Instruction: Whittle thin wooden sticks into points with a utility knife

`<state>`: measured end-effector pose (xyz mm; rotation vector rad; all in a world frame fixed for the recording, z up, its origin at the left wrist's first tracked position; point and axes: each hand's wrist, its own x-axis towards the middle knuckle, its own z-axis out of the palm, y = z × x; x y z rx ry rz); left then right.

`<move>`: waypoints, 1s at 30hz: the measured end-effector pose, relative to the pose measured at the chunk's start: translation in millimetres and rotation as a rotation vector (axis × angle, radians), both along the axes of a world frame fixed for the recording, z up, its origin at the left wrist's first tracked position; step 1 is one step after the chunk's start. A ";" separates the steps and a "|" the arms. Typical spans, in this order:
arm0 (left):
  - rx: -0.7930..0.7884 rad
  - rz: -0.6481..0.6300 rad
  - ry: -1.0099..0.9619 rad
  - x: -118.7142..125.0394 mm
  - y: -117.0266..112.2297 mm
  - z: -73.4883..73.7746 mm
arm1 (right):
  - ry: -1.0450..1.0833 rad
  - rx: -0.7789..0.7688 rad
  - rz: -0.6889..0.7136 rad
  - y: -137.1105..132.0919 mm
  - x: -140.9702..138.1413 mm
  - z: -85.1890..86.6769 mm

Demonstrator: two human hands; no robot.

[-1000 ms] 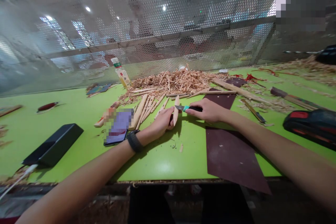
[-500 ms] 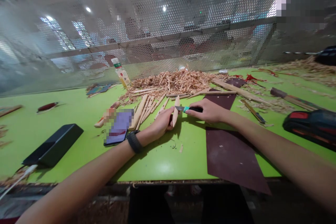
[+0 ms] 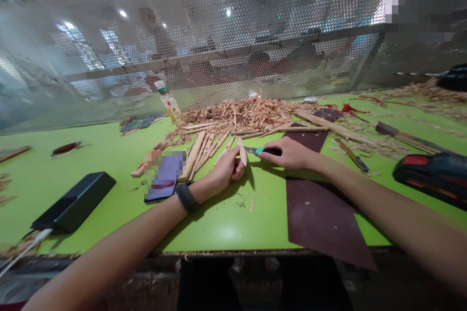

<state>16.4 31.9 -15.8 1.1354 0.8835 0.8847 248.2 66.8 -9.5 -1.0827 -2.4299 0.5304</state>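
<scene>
My left hand (image 3: pixel 228 167), with a dark band at the wrist, is closed around a short pale piece of wood (image 3: pixel 242 151) with a tapered end. From the right, my right hand (image 3: pixel 290 153) grips a utility knife (image 3: pixel 272 151) with a black and teal handle. Its blade points left and lies close beside the wood; whether it touches is too small to tell. Behind my left hand, several carved wooden sticks (image 3: pixel 206 150) fan out on the green table (image 3: pixel 222 226).
A heap of wood shavings (image 3: pixel 248 112) lies at the back, against a perforated metal screen (image 3: pixel 233 48). Dark sandpaper (image 3: pixel 321 218) overhangs the front edge. A phone (image 3: pixel 166 177), a black box (image 3: pixel 75 201) and a bottle (image 3: pixel 169 102) stand left; a black-and-red power tool (image 3: pixel 434 175) sits right.
The wood in my left hand has turned, its top now leaning left, and my left fingers have shifted on it. My right hand and the knife look nearly unmoved.
</scene>
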 end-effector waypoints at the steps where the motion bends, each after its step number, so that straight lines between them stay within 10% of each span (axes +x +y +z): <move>1: -0.015 0.005 -0.006 0.0 -0.2 0.8 | 0.004 -0.007 0.006 -0.4 -0.1 0.0; 15: -0.068 0.096 -0.069 2.8 -1.6 3.9 | 0.073 -0.031 0.094 -8.3 -4.6 4.4; 30: 0.171 0.149 -0.133 -0.8 -8.6 7.9 | 0.044 0.073 -0.272 4.4 0.0 -1.6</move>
